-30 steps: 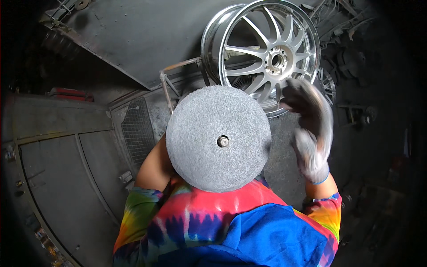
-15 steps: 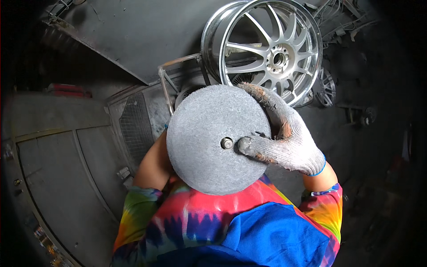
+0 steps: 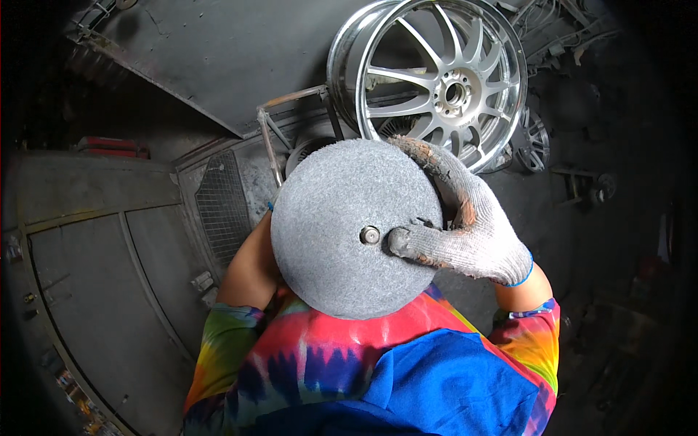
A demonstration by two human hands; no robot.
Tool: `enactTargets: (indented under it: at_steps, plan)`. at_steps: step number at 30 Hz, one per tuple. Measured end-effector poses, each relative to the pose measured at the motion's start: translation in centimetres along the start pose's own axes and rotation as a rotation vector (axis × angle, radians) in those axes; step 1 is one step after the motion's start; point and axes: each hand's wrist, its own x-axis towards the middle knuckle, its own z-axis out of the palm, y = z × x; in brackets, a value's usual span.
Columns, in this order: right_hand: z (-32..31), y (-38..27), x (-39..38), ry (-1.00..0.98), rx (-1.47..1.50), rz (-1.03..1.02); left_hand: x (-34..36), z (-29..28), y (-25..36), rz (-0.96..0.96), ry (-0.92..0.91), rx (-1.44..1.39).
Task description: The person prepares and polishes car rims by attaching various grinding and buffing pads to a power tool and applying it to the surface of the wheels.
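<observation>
Grey disc (image 3: 327, 225): now pinching its right edge with the gloved right hand (image 3: 480, 236), swinging free a second ago, seemingly steadying it; cannot tell about the hidden left hand.

Tie-dyed shirt (image 3: 320, 349), white-gloved right hand (image 3: 483, 234) (blue-hemmed)

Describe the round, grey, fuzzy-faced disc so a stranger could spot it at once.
Start at the large silver spoked metal wheel at the top. Below it, in front of the multicoloured tie-dye shirt, is the round grey fuzzy-faced disc, a white-gloved right hand gripping its right side. Unlike the wheel, its face is matte and solid around one small metal stud.
</observation>
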Motion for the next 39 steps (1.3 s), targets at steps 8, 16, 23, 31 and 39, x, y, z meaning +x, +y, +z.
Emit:
enactTargets:
  at_steps: [8,16,23,31,39]
  plan:
    - [-1.2,1.1,0.0,0.018,-0.105,-0.159,0.4,0.4,0.3,0.004,-0.008,0.008]
    - [-5.0,4.2,1.9,0.317,0.198,-0.009,0.3,0.2,0.1,-0.004,0.022,0.014]
    - [-0.5,8.6,0.6,0.062,-0.269,-0.321,0.0,-0.7,0.4,-0.027,0.063,0.023]
    - [4.1,10.6,3.0,0.148,0.522,-0.177,0.2,-1.6,0.6,-0.05,0.119,0.032]
    - [4.0,12.4,3.2,0.051,0.708,-0.138,0.5,-4.1,1.2,-0.123,0.329,0.009]
